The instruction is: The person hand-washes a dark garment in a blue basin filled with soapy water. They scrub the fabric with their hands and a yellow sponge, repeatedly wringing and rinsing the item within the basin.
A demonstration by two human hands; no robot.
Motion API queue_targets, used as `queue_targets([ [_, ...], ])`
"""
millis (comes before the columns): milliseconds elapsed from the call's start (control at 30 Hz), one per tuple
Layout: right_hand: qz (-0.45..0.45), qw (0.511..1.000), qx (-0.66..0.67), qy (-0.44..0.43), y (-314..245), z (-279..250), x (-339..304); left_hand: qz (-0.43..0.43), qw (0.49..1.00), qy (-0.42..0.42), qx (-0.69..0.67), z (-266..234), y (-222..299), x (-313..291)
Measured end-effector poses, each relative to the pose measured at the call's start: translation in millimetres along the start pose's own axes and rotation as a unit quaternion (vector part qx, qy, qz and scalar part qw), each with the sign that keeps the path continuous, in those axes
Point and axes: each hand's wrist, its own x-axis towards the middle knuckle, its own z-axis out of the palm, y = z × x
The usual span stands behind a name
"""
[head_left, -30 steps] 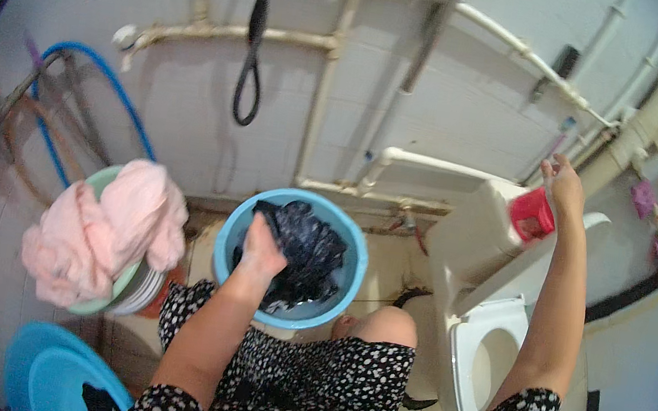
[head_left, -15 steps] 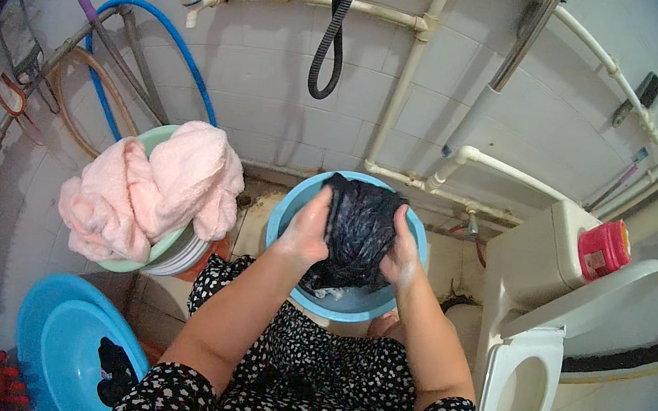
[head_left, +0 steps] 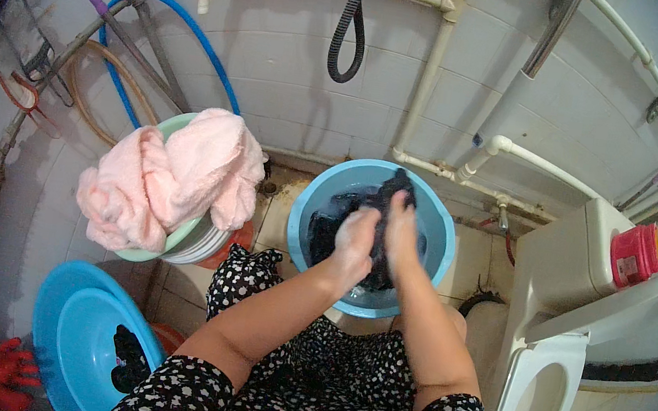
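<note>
A wet dark garment (head_left: 377,275) lies partly in soapy water in a light blue basin (head_left: 445,232), with a bunched piece of it lifted between my two hands. On its left side my left hand (head_left: 355,241) is closed round the cloth, wet and a little foamy. Facing it, my right hand (head_left: 402,231) presses the bunched fabric from the right, its fingers pointing away from me and slightly smeared by motion. My two hands are close together over the middle of the basin. The garment's exact kind cannot be made out.
Pink fluffy cloth (head_left: 173,179) fills a pale green basin (head_left: 138,255) at the left. Nearer stands a blue basin (head_left: 72,329) holding a small black cloth (head_left: 129,359), beside red gloves (head_left: 7,371). A toilet (head_left: 542,395) stands at the right; pipes (head_left: 416,92) run along the wall.
My hands have come closer together and bunched the garment, which was spread between them above the basin. Much of it now lies lower in the water. The view has shifted slightly.
</note>
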Motion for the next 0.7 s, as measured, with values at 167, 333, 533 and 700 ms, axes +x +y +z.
queue_targets([
  [167,-0.045,0.985,-0.115,-0.122,11,15,-30,-0.064,0.994,-0.026,-0.086,-8,33,17],
  [333,-0.023,0.978,-0.156,-0.139,3,-24,27,-0.107,0.98,-0.165,-0.03,-10,12,6],
  [533,-0.145,0.975,-0.039,-0.161,27,-14,-6,-0.129,0.971,-0.135,-0.147,-13,65,36],
  [700,-0.14,0.97,-0.037,-0.195,38,5,-26,-0.12,0.953,-0.118,-0.25,-4,81,16],
])
